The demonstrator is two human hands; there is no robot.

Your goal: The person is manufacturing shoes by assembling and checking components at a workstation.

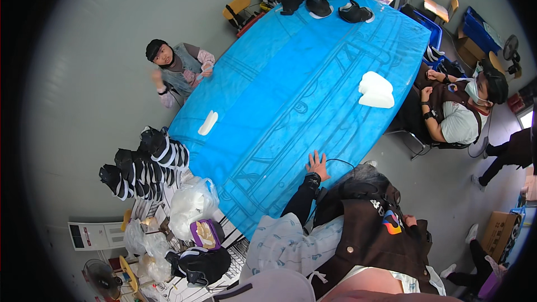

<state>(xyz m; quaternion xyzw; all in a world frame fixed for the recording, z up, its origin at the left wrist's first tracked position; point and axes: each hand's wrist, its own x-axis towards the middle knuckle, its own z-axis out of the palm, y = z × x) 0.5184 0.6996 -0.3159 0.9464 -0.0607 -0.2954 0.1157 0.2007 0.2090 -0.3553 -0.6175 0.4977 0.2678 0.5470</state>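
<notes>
Left hand [316,166] spread wide, empty, on the blue cover [263,100] across the table! Right hand [410,221] low by the brown vest [358,229], grip unclear; that thin dark cord [342,161] could snag if the left arm sweeps right.

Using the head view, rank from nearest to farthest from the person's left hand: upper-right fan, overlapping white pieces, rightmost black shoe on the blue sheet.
From the left hand:
1. White pieces: ahead, to the right
2. Black shoe: far end of the blue sheet
3. Fan: upper right, off the sheet
</notes>
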